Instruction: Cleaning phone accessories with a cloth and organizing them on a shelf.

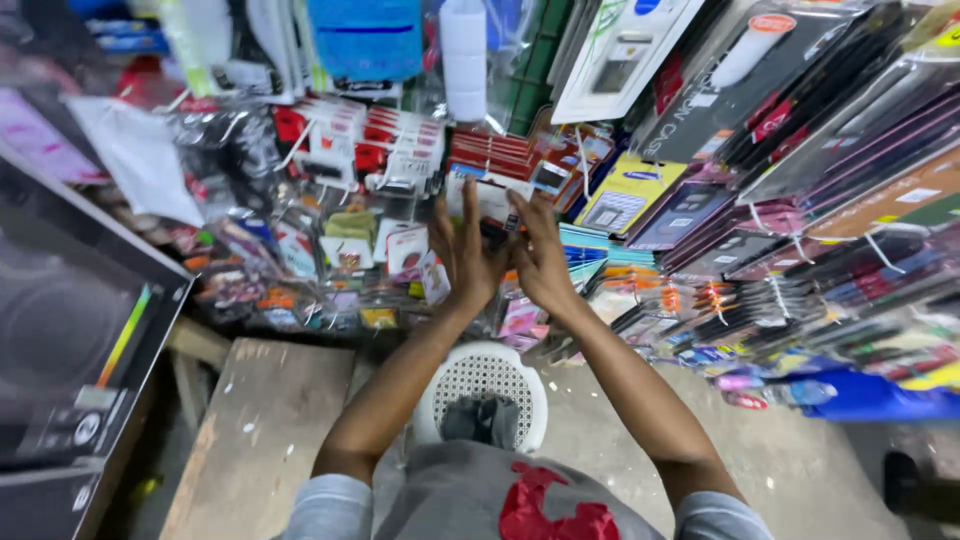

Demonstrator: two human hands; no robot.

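Grey shirt with a red print [545, 510] fills the bottom edge, and just beyond it sits a white perforated plastic stool [487, 385]. Both arms are raised to the packed display of hanging accessory packets [350, 230]. Left hand [466, 250] and right hand [540, 255] press a small dark object [494, 234] between them, possibly a phone; blur hides it. Fingers splayed, palms clamping: a loose hold could let it slip onto the stool.
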